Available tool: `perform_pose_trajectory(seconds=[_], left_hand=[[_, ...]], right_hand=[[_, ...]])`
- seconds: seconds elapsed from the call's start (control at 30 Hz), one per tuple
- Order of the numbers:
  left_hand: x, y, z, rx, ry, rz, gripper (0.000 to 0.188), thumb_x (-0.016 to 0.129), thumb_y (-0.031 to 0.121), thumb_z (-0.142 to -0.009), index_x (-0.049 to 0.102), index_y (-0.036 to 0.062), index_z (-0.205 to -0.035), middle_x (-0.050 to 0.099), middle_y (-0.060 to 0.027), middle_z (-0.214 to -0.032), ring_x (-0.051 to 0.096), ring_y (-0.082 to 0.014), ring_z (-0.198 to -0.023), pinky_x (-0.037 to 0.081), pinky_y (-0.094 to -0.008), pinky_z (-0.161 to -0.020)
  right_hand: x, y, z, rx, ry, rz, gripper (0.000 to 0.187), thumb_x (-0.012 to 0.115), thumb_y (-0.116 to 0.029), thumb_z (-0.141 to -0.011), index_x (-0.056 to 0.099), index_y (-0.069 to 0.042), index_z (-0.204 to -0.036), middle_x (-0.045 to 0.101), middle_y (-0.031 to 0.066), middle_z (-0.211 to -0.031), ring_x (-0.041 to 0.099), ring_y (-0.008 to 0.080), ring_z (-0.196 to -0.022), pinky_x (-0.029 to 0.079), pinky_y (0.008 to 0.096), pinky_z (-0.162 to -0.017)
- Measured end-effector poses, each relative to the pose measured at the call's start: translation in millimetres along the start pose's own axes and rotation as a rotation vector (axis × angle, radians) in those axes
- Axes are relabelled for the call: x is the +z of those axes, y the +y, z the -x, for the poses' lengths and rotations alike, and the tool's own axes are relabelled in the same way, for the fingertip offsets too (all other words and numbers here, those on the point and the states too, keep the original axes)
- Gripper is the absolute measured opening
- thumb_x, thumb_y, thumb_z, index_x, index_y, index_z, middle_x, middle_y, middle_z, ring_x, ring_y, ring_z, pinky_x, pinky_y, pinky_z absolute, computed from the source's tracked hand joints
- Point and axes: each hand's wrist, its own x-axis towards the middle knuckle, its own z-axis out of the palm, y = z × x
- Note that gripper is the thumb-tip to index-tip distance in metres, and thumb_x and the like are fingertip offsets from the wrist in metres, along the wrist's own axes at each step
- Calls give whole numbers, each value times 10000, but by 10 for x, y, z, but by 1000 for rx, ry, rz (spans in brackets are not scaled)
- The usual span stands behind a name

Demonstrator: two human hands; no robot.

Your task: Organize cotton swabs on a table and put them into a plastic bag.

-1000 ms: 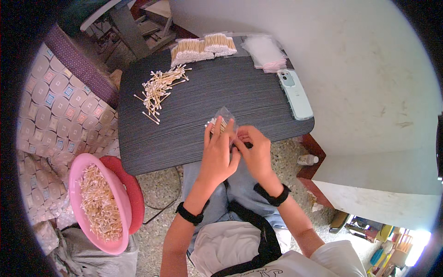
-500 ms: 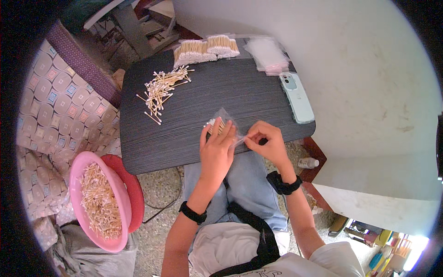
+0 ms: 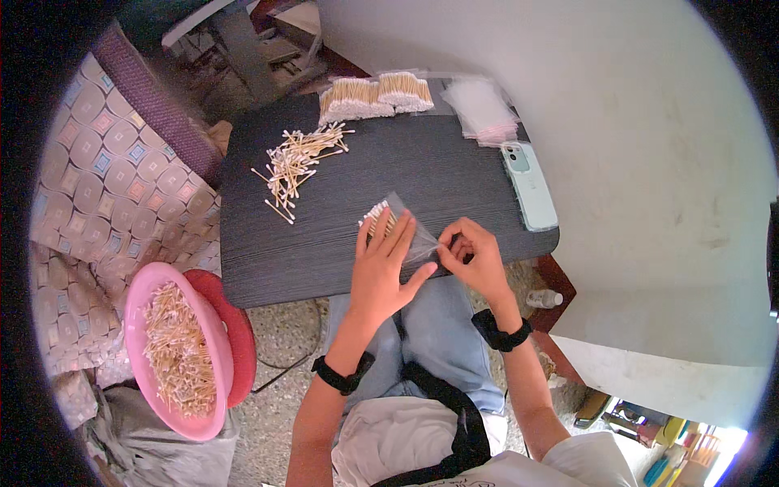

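On the dark table (image 3: pixel 389 170) near its front edge lies a clear plastic bag (image 3: pixel 420 240) with a bundle of cotton swabs (image 3: pixel 376 216) in its far left part. My left hand (image 3: pixel 381 264) rests flat over the bag and swabs, fingers stretched out and thumb spread to the right. The bag's right corner is pinched between the thumb and forefinger of my right hand (image 3: pixel 472 256). A loose heap of cotton swabs (image 3: pixel 296 162) lies at the table's far left.
Packed swab bundles (image 3: pixel 373 96) line the back edge, beside a stack of flat clear bags (image 3: pixel 480 109). A pale phone (image 3: pixel 530 187) lies at the right edge. Left of the table, a pink basin (image 3: pixel 138 357) full of swabs stands against a red round thing (image 3: pixel 246 341).
My left thumb has spread away from the fingers. The bag is stretched out more between my hands. The whole view has shifted slightly.
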Motion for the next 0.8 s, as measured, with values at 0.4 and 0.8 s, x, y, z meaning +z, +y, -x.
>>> perform_pose_trajectory(seconds=[0.4,0.8], left_hand=[[25,-77,-7,-88,62,197,431,400,268,-979,476,-30,-1280,503,-189,-1320,395,-332,-1303,240,-469,-1103],[-17,-159,-84,-77,96,-12,238,462,192,-942,581,10,-1040,573,-111,-1093,495,-287,-1184,254,-504,-1096]], right_hand=[[434,-142,-175,-42,198,546,193,702,-224,-767,644,-126,-923,602,26,-804,609,226,-639,474,340,-549],[466,-168,-190,18,232,433,150,722,-206,-769,622,-95,-782,586,28,-642,571,187,-554,436,305,-505]])
